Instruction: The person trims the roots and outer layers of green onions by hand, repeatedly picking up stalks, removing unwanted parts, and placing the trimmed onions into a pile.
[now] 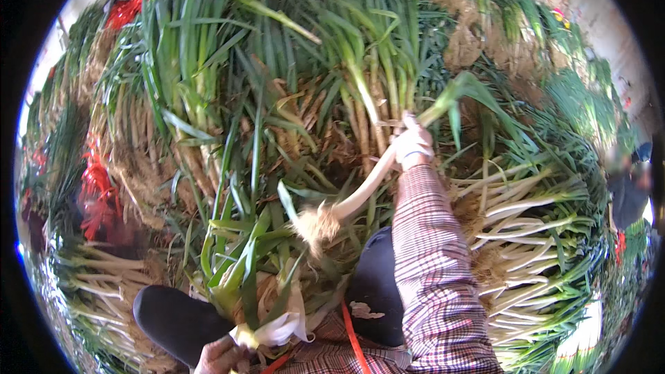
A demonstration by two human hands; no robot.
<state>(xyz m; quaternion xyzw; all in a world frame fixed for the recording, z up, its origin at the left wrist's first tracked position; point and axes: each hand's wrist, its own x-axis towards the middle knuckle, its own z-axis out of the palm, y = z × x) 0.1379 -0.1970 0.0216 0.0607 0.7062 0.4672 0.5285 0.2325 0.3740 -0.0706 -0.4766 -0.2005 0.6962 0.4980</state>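
Ahead of me at the end of a checked sleeve, my right hand, seemingly in a pale glove, is closed around a large green onion. Its roots, tan and shaggy, point down-left, and its bent green top leans off to the right. At the bottom edge, my left hand pinches a bunch of stripped onion leaves. Those leaves are white at the near end and green further up. Part of the left hand is cut off by the frame.
Standing bundles of green onions fill the far side. Pale-stemmed onions lie in a pile on my right and another on my left. Red plastic ties hang at left. My dark-clad knees flank loose leaves.
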